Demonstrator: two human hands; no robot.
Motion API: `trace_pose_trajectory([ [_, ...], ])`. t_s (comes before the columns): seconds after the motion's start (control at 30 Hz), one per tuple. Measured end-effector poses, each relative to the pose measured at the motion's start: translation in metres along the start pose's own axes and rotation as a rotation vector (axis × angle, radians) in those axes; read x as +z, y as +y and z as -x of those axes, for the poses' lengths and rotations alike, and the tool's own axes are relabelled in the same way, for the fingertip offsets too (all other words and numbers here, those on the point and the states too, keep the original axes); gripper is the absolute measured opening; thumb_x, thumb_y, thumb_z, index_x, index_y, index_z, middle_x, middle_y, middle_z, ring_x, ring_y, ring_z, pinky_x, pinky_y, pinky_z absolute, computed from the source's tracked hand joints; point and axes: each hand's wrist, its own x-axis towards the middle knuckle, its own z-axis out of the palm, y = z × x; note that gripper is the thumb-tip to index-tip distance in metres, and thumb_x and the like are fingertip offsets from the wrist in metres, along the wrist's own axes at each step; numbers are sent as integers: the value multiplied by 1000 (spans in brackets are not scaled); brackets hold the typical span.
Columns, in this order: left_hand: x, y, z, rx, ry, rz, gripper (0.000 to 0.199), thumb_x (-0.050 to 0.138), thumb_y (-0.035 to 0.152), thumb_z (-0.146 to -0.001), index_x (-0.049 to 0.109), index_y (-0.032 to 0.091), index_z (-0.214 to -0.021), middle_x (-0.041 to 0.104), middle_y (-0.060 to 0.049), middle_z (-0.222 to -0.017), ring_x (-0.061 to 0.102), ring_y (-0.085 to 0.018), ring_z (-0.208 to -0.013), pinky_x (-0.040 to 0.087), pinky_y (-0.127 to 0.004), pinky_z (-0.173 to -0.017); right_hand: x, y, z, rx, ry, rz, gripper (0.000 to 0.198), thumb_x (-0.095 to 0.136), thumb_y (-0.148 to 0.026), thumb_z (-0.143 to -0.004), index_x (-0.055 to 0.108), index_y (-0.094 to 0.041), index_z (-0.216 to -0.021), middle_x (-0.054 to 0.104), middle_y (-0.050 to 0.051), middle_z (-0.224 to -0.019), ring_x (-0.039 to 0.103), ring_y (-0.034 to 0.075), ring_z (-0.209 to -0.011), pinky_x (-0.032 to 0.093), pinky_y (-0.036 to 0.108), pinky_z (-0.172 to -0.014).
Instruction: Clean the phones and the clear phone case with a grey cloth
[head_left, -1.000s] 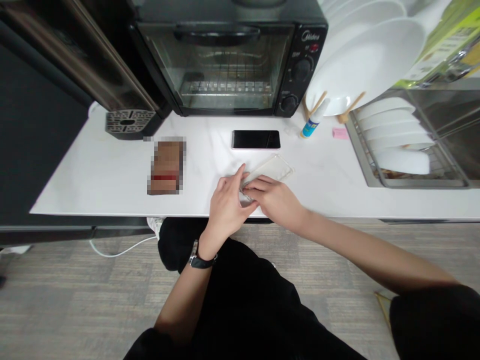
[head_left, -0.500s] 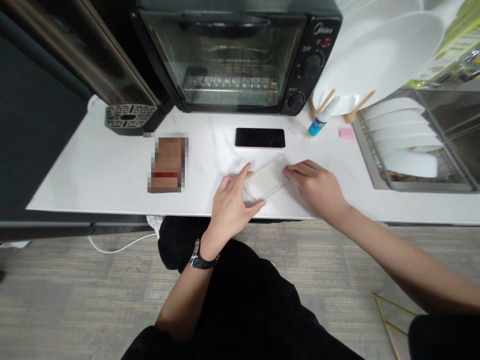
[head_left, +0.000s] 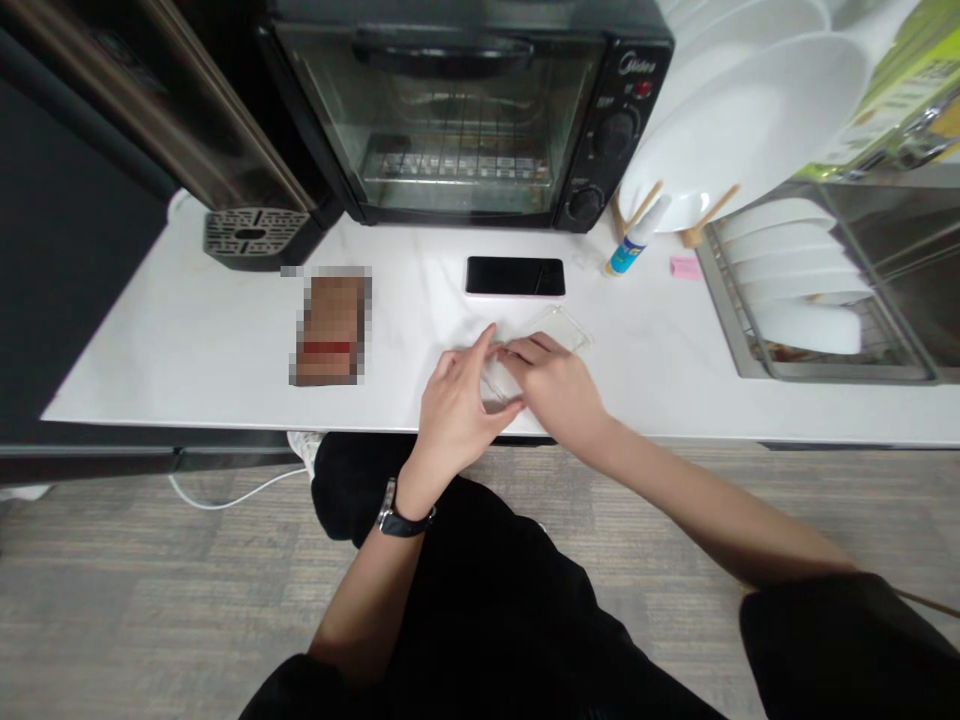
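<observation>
The case point(head_left: 558, 326) lies on the near side of the phone point(head_left: 515, 276). The left hand point(head_left: 459, 405) frames one end, thumb and forefinger spread; the right hand point(head_left: 561, 388) has fingers bunched over it (whether pinching anything, I cannot tell).

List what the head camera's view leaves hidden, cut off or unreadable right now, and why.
All in the head view:
Clear case: partly covered by the right hand.
Whether that hand pinches anything: hidden behind the hand itself.
Small print on the bottle: too small and blurred.
Brown item: details lost to pixelation.
Oven: top cut off by the upper edge.
</observation>
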Motion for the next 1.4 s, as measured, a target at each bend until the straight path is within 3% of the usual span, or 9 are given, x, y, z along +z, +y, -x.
trace_pose_trajectory([
  [0.1,0,-1,0,2,-5,3,106,89,20,-87,38,25,-180,74,-7,-161,66,-32,-133,57,-48,-121,0,-10,7,-104,-5,-104,27,67,-4,-106,83,-10,-127,84,16,-129,73,30,-124,66,41,-101],
  [0.23,1,0,1,-21,1,11,102,86,23,-90,38,26,-180,74,-5,-160,65,-32,-136,57,-49,-122,-5,-3,25,-173,11,-215,29,68,1,-104,84,-17,-119,86,10,-121,76,26,-116,68,39,-99],
  [0.4,1,3,2,-31,7,20,100,88,30,-93,38,27,-180,74,-4,-161,63,-32,-138,56,-48,-123,-16,13,47,-196,2,-117,32,65,0,-105,82,-17,-127,86,11,-128,76,27,-120,69,38,-95],
  [0.53,0,3,2,-35,-13,28,105,93,34,-91,38,29,-180,73,-3,-163,62,-33,-138,56,-49,-122,-22,41,54,-143,-7,34,39,62,2,-104,81,-14,-135,84,14,-135,75,30,-125,68,41,-96],
  [0.67,0,3,1,-34,-12,26,105,94,33,-91,38,28,-179,73,-4,-163,62,-33,-137,56,-48,-122,-22,73,51,-32,-2,196,41,57,3,-104,80,-10,-134,85,16,-130,74,32,-118,66,41,-87],
  [0.77,0,3,1,-38,1,17,105,95,33,-90,39,28,-179,74,-4,-162,63,-32,-138,56,-47,-122,-15,79,39,-2,5,246,37,55,2,-105,81,-8,-130,84,18,-125,72,33,-115,64,42,-83],
  [1.0,0,3,2,-31,3,20,108,95,32,-90,37,31,-180,74,-5,-162,65,-33,-138,56,-50,-122,5,31,4,153,61,141,29,58,-2,-105,79,-8,-124,81,24,-126,69,37,-117,62,43,-87],
  [1.2,3,1,1,-30,49,7,110,97,28,-86,39,28,-180,78,-8,-155,70,-34,-135,61,-51,-119,2,-16,5,190,90,44,29,55,-3,-107,69,-17,-129,83,14,-110,71,31,-108,59,33,-80],
  [1.4,3,-1,0,-54,44,13,109,89,14,-83,40,26,-180,81,-8,-141,71,-33,-134,62,-46,-116,3,-31,6,145,64,-190,38,54,-1,-106,61,-16,-141,84,14,-127,75,27,-116,61,31,-89],
])
